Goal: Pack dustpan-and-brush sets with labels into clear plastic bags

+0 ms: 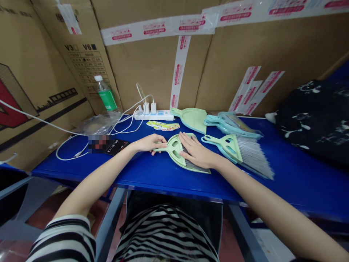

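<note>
Left grip clasping the handle, right grip flat over the brush, the green dustpan lies lengthwise left-to-right, handle pointing left.

The only view looks from the person's head, forward and down. It sits close above the black-and-white striped shirt, faces across the flat blue bench from near edge to far edge, and ends at upright brown cardboard. The bare left hand and bare right hand fall mid-view; the bench's near left corner shows, its right end is cut off.
</note>
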